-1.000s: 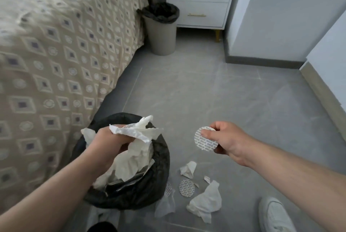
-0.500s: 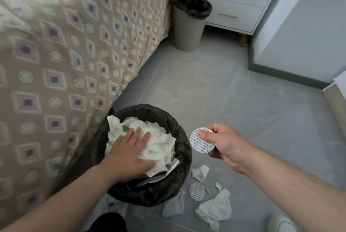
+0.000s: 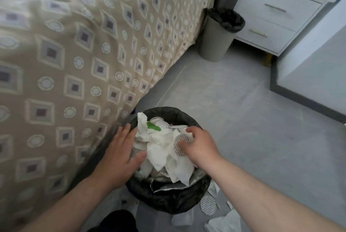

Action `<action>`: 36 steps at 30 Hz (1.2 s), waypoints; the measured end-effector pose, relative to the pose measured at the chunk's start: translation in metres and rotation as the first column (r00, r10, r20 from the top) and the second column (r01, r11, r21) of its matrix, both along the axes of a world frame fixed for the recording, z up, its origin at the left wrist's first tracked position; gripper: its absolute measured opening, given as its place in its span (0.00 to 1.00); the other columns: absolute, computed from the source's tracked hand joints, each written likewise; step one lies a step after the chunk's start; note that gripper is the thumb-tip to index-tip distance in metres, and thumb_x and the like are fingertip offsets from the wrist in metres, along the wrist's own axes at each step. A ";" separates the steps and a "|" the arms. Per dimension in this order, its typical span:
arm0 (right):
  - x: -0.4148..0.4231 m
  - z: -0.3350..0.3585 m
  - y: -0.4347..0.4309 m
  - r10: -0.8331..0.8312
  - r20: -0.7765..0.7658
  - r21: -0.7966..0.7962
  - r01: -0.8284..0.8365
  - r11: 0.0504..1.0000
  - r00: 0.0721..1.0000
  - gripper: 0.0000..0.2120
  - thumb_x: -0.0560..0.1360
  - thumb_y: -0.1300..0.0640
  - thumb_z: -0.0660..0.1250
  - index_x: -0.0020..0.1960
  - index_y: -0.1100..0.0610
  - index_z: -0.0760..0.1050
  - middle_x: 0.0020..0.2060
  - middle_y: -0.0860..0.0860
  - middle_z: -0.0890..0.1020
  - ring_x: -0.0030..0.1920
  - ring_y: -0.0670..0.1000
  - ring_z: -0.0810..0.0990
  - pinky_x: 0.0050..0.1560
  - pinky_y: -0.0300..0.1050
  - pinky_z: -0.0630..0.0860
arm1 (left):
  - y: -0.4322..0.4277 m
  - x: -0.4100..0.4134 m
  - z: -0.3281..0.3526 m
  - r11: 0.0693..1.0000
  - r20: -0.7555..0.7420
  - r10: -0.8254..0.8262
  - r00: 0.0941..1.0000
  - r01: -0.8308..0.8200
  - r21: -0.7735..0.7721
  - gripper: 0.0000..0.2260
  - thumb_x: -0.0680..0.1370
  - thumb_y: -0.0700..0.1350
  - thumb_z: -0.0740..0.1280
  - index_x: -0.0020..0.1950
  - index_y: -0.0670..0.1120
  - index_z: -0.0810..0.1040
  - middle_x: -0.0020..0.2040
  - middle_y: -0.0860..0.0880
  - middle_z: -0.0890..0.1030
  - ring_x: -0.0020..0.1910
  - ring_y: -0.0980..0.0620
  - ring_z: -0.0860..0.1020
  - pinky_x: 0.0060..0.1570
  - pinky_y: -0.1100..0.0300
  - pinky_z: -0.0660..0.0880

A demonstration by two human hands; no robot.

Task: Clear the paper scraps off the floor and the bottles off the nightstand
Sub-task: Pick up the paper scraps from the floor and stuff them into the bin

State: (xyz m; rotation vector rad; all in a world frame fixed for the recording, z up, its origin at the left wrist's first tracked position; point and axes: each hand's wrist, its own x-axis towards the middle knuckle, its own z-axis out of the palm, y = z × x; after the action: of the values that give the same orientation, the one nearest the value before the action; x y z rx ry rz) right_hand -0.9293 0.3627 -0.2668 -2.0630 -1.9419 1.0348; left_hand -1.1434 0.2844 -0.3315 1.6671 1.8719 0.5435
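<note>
1. The paper scraps (image 3: 161,155) are heaped, white and crumpled, in the near bin (image 3: 168,113), which is lined with a black bag and filled to its rim. A green bit (image 3: 153,126) and a silvery foil piece (image 3: 174,186) are seen among them.
2. A round seal disc (image 3: 177,148) is pinched on top of the heap between the thumb and curled fingers of the right hand (image 3: 201,147).
3. The left hand (image 3: 119,154) is laid flat, fingers straight, on the bin's left rim and the edge of the heap. The hands are kept apart, with the heap between them.
4. On the floor (image 3: 234,119), just right of the bin, a second disc (image 3: 207,204) and loose white pieces (image 3: 224,222) are left lying.
5. A far bin (image 3: 217,40), also black-lined, is set between the bed (image 3: 74,63) and the nightstand (image 3: 271,20); its contents cannot be seen.
6. The items on the nightstand are too blurred to be named.
</note>
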 end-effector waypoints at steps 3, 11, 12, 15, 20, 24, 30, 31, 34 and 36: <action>-0.008 -0.014 -0.001 0.214 0.203 0.031 -0.224 0.974 0.955 0.34 0.73 0.42 0.67 0.75 0.48 0.60 0.73 0.53 0.62 0.72 0.58 0.61 0.71 0.51 0.62 | 0.001 -0.002 -0.003 1.000 0.020 -0.019 1.000 0.019 0.017 0.43 0.66 0.76 0.45 0.77 0.58 0.44 0.76 0.59 0.37 0.73 0.61 0.32 0.72 0.57 0.41; -0.026 -0.067 0.002 0.271 0.097 -0.306 -0.231 0.924 0.958 0.41 0.72 0.41 0.66 0.77 0.46 0.47 0.74 0.59 0.55 0.73 0.63 0.57 0.73 0.55 0.60 | -0.003 -0.004 -0.003 0.999 -0.033 -0.050 0.998 0.050 0.008 0.40 0.68 0.73 0.45 0.77 0.58 0.43 0.76 0.57 0.36 0.73 0.59 0.31 0.73 0.56 0.40; -0.026 -0.070 0.002 0.286 0.107 -0.323 -0.239 0.916 0.952 0.41 0.72 0.40 0.65 0.77 0.47 0.46 0.74 0.59 0.55 0.73 0.63 0.57 0.73 0.56 0.60 | -0.003 -0.003 -0.002 0.999 -0.035 -0.051 0.998 0.051 0.010 0.38 0.68 0.71 0.45 0.76 0.58 0.43 0.77 0.57 0.36 0.73 0.59 0.31 0.72 0.57 0.39; -0.025 -0.056 0.006 0.337 0.144 -0.353 -0.270 0.896 0.930 0.46 0.70 0.38 0.67 0.77 0.46 0.42 0.75 0.58 0.54 0.74 0.62 0.58 0.70 0.55 0.65 | -0.001 -0.004 0.003 0.998 -0.070 -0.069 0.995 0.070 0.002 0.42 0.66 0.76 0.42 0.76 0.58 0.45 0.77 0.55 0.39 0.73 0.59 0.32 0.72 0.59 0.38; 0.007 0.006 0.010 0.397 0.179 -0.121 -0.380 0.917 0.900 0.56 0.60 0.36 0.75 0.76 0.44 0.44 0.69 0.54 0.68 0.64 0.56 0.73 0.60 0.51 0.75 | 0.013 0.009 0.052 0.974 -0.112 -0.128 0.985 0.146 0.171 0.42 0.69 0.76 0.42 0.74 0.53 0.61 0.78 0.51 0.53 0.76 0.57 0.43 0.73 0.54 0.46; 0.064 0.049 -0.005 0.383 0.080 0.030 -0.387 0.922 0.920 0.47 0.64 0.37 0.73 0.75 0.46 0.54 0.66 0.52 0.74 0.65 0.56 0.74 0.62 0.50 0.73 | 0.029 0.071 0.118 0.824 -0.218 -0.491 0.843 0.531 0.199 0.35 0.73 0.72 0.45 0.71 0.53 0.66 0.76 0.50 0.58 0.76 0.57 0.47 0.73 0.60 0.47; 0.187 0.033 -0.029 0.045 -0.029 0.013 -0.044 0.999 0.999 0.30 0.73 0.46 0.68 0.71 0.54 0.66 0.53 0.52 0.80 0.54 0.54 0.78 0.56 0.46 0.74 | 0.029 0.199 0.133 0.539 -0.442 -0.785 0.433 0.830 -0.145 0.31 0.72 0.67 0.46 0.68 0.53 0.68 0.71 0.51 0.65 0.69 0.50 0.65 0.67 0.56 0.61; 0.205 0.019 -0.035 0.030 -0.002 -0.034 -0.030 0.999 1.000 0.28 0.73 0.47 0.68 0.70 0.55 0.67 0.52 0.52 0.80 0.53 0.53 0.79 0.55 0.45 0.74 | 0.024 0.217 0.119 0.494 -0.409 -0.829 0.382 0.843 -0.214 0.28 0.74 0.65 0.49 0.68 0.51 0.68 0.69 0.50 0.67 0.68 0.50 0.66 0.67 0.57 0.61; 0.251 -0.029 -0.058 0.076 0.102 -0.203 -0.054 0.978 0.992 0.26 0.74 0.48 0.66 0.69 0.56 0.68 0.56 0.53 0.80 0.56 0.54 0.78 0.53 0.42 0.71 | -0.005 0.253 0.059 0.426 -0.254 -0.903 0.347 0.799 -0.425 0.24 0.78 0.58 0.58 0.70 0.48 0.64 0.69 0.45 0.67 0.68 0.46 0.65 0.68 0.54 0.62; 0.273 -0.058 -0.076 0.119 0.154 -0.280 -0.072 0.957 0.981 0.26 0.73 0.48 0.66 0.69 0.55 0.68 0.61 0.54 0.78 0.60 0.54 0.77 0.56 0.42 0.72 | -0.022 0.266 0.014 0.394 -0.252 -0.919 0.303 0.721 -0.570 0.27 0.76 0.57 0.60 0.72 0.47 0.60 0.72 0.42 0.62 0.71 0.43 0.60 0.69 0.51 0.61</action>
State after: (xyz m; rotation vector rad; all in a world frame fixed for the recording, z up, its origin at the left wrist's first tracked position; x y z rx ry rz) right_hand -0.6561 0.2867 -0.3245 -2.2872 -2.1029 1.2507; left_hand -0.8778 0.2627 -0.3175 2.3480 0.9321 -0.7804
